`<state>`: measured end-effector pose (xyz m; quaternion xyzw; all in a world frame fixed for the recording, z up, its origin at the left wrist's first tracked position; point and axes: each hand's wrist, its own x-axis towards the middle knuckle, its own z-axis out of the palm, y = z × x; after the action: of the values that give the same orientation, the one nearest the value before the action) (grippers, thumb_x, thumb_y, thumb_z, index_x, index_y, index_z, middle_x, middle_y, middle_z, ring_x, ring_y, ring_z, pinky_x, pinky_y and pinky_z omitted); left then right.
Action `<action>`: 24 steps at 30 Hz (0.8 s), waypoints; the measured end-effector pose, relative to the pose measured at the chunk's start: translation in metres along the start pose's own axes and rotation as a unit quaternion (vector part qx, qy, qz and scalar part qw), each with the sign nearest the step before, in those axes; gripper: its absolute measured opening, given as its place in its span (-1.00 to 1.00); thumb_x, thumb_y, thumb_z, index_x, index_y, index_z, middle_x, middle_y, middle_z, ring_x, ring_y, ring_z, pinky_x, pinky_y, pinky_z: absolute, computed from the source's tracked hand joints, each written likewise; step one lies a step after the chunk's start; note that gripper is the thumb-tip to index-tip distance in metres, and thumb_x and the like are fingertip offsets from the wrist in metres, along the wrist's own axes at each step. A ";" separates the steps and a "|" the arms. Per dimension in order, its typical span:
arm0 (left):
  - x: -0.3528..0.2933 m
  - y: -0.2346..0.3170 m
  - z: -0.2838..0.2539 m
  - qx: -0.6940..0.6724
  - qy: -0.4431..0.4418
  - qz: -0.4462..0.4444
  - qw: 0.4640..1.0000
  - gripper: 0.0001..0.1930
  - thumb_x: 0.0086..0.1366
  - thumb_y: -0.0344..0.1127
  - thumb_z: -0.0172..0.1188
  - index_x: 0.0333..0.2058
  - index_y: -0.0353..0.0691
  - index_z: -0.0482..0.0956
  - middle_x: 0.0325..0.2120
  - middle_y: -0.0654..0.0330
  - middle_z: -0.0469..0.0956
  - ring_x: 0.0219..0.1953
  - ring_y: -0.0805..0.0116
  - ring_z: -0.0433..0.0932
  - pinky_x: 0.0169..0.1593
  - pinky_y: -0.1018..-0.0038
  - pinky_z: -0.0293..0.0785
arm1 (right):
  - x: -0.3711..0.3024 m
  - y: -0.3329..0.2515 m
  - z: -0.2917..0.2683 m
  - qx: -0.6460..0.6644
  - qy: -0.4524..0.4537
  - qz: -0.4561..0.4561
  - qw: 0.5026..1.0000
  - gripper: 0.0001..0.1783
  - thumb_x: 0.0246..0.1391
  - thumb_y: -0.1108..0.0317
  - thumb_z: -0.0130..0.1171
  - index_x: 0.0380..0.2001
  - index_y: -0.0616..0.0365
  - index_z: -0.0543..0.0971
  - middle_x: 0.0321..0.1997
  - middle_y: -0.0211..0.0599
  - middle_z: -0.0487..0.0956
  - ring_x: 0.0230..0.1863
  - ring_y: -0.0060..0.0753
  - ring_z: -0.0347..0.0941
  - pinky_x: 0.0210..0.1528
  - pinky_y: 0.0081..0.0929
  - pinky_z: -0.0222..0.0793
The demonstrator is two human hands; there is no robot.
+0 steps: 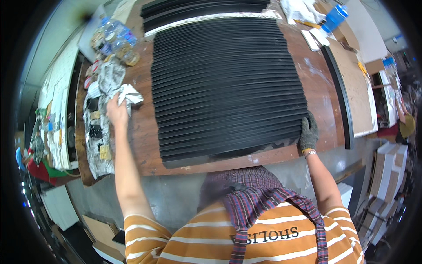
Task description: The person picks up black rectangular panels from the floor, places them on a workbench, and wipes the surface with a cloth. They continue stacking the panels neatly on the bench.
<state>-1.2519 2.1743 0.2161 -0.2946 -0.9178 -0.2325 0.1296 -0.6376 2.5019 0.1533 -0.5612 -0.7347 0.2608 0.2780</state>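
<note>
Many long black strips [228, 88] lie side by side in a wide stack across the brown table. Left of the stack, my bare left hand [117, 111] is closed on a crumpled white cloth [130, 94], just above a stained grey covering. My right hand [309, 133], in a dark grey knitted glove, rests against the right ends of the nearest strips. Its fingers point away from me and look stretched out, with the thumb apart. On the grey covering [104, 165] near my left hand sit a yellow sponge-like block [105, 152] and some black pieces [95, 131].
Plastic bottles [118, 37] crowd the table's far left. A white strip [211, 22] crosses behind the stack, with more black strips [202, 9] beyond. A black bar [338, 97] runs along the right edge, near a blue bottle [336, 17]. Other people [406, 125] are at both sides.
</note>
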 end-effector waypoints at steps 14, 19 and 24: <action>-0.280 0.277 0.034 -0.173 -0.210 0.389 0.880 -0.77 0.02 -0.47 0.27 -0.30 -0.08 0.55 0.23 0.33 0.50 0.40 0.21 0.31 0.42 -0.15 0.03 | 0.003 -0.001 -0.002 0.056 -0.030 -0.045 0.997 -0.45 0.33 0.23 0.10 0.33 0.16 0.39 0.43 0.04 0.33 0.42 -0.03 0.25 0.46 -0.21 0.10; -0.261 0.148 -0.074 0.044 0.067 -0.127 0.989 -0.66 0.18 -0.59 0.10 -0.04 -0.32 0.58 -0.08 -0.01 0.58 -0.04 0.06 0.55 0.14 0.23 0.44 | 0.011 0.008 -0.014 -0.011 -0.078 -0.189 0.979 -0.40 0.27 0.26 0.16 0.34 0.15 0.37 0.49 0.06 0.23 0.47 0.04 0.16 0.49 -0.14 0.04; -0.330 0.264 0.015 -0.092 0.010 0.044 0.995 -0.74 0.27 -0.46 0.20 -0.05 -0.25 0.58 0.02 -0.10 0.54 0.07 -0.02 0.50 0.21 0.12 0.37 | 0.023 0.012 -0.031 -0.014 -0.141 -0.313 0.939 -0.33 0.21 0.27 0.21 0.36 0.14 0.33 0.54 0.09 0.12 0.50 0.12 0.10 0.50 -0.08 0.01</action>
<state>-0.8328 2.2128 0.1720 -0.3430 -0.8772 -0.3134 0.1214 -0.6131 2.5287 0.1697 -0.2638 -0.9087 0.2264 0.2313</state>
